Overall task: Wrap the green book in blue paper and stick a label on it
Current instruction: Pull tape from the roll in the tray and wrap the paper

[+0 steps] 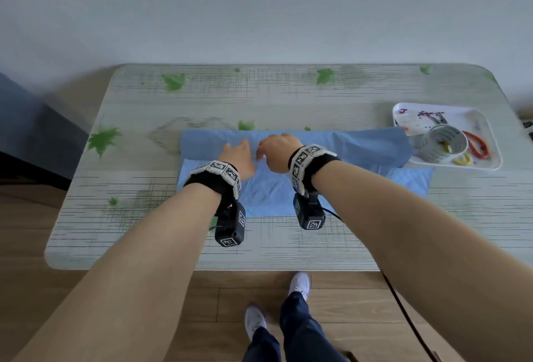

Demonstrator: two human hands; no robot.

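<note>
Head view: the surface [288, 96] is a rounded-corner rectangular top with a pale woven-line print and scattered green leaf motifs. It stands on a wood-plank floor [202, 304]. The blue paper [360, 148] lies at the centre of the surface, and its long axis runs left to right, parallel to the near edge. It shows two layers. The far layer is a darker, smoother blue, folded over toward the person. The near layer is paler and crinkled, with creases fanning out from under the hands. The right end of the folded layer lifts off the surface, and its corner reaches the rim of the tray [467, 120]. The green book is hidden, and whether it lies beneath the fold cannot be told. The left hand [238, 158] rests palm-down on the paper at the fold line, fingers [243, 145] released, extended and flat. The right hand [277, 153] sits just beside it, arched with knuckles up. Its fingers [261, 153] are bent down onto the paper, and whether they pinch or only press cannot be told. Each wrist carries a black band with white coded tiles. The white rectangular tray, at the right edge of the surface, holds a tape roll [442, 145], red-handled scissors [477, 145] and printed sheets.
</note>
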